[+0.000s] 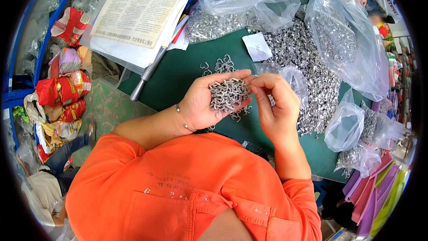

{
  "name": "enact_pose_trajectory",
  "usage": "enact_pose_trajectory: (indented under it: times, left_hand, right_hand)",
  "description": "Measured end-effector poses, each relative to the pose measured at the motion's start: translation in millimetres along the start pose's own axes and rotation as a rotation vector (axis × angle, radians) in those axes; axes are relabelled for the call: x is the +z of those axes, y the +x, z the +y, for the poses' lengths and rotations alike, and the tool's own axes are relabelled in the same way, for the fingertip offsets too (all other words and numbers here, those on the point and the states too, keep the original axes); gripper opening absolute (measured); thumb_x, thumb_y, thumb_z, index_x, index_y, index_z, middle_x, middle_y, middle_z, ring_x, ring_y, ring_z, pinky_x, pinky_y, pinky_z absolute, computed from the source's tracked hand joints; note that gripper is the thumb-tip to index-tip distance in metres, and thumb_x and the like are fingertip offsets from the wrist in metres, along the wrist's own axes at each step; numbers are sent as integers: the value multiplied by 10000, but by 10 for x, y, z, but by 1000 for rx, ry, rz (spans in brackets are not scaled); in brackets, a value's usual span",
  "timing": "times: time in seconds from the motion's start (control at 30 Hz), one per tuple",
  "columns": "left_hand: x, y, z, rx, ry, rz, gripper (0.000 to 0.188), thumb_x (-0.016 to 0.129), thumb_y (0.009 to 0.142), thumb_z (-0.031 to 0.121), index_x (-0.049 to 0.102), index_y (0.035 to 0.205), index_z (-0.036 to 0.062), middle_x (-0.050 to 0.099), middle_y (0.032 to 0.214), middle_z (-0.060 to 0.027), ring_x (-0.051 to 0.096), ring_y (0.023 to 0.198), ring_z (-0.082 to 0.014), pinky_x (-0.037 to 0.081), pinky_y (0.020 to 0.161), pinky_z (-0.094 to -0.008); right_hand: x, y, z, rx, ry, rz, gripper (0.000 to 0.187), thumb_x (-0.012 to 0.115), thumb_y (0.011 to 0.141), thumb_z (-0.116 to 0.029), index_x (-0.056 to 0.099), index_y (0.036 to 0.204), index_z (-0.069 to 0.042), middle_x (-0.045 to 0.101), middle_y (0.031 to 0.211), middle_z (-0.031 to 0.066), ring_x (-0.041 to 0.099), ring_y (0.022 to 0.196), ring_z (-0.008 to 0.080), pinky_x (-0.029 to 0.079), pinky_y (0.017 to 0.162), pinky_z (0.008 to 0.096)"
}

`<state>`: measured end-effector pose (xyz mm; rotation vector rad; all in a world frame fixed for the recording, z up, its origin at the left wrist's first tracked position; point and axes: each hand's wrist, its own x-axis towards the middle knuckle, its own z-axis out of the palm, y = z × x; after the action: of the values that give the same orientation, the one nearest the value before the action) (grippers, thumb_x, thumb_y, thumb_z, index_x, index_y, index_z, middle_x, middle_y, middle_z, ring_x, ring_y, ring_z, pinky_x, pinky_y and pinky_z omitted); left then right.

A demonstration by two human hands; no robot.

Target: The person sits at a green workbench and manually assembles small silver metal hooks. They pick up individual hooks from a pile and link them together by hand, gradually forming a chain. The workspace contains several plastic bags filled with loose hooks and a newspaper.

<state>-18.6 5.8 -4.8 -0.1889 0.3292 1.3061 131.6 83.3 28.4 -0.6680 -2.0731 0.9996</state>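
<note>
A heap of small curved silver metal hooks [229, 94] lies in my left hand [195, 107], which is cupped palm up over the table. Close against its fingertips is my right hand [278, 109], thumb and forefinger pinched together. Whatever sits in that pinch, if anything, is too small to make out. More loose hooks [224, 64] are scattered on the green tabletop [176, 73] just beyond and beneath my left hand.
A wide pile of shiny metal pieces [307, 62] spreads to the right, with a large clear bag [347, 40] beside it. A white paper slip [257, 47] borders the pile. A newspaper [140, 11] and a metal rod [151, 69] lie left. A person [44, 192] shows lower left.
</note>
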Motion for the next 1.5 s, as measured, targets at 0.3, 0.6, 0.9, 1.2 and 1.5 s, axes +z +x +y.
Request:
enact_pose_trajectory:
  times: [0.3,0.6,0.9,1.2,1.5]
  left_hand:
    - [-99,15,8,-36,-72,-90,420,294,960,183,449,1297,-15,556,1215,-164,580,1079,-261,475,945,-411]
    - [2,5,2,-32,27,22,417,309,956,193,467,1286,-7,556,1224,-141,588,1058,-242,486,909,-396]
    - [-1,2,21,-55,-22,-3,421,310,955,190,457,1296,-9,549,1239,-148,593,1053,-242,498,896,-397]
    - [15,5,12,-53,-30,2,424,306,958,194,449,1299,-13,529,1264,-166,588,1067,-255,502,902,-400]
    - [53,-6,13,-45,63,31,408,337,959,214,480,1289,20,513,1306,-124,541,1151,-224,484,924,-349]
  right_hand:
    - [-13,1,3,-93,-14,-65,171,652,766,83,600,906,0,628,851,90,615,718,163,499,622,248]
    - [66,-137,46,146,290,3,428,641,758,116,438,1117,2,602,904,73,605,801,110,516,675,246]
    - [48,-158,35,218,508,20,425,627,771,136,412,1113,3,587,967,108,617,882,146,527,778,278]
    - [29,-156,11,206,546,26,406,633,775,134,421,1096,3,595,979,126,617,907,159,526,810,291]
    - [12,-142,-6,201,533,13,205,654,777,111,561,948,50,618,962,116,625,864,153,551,778,287]
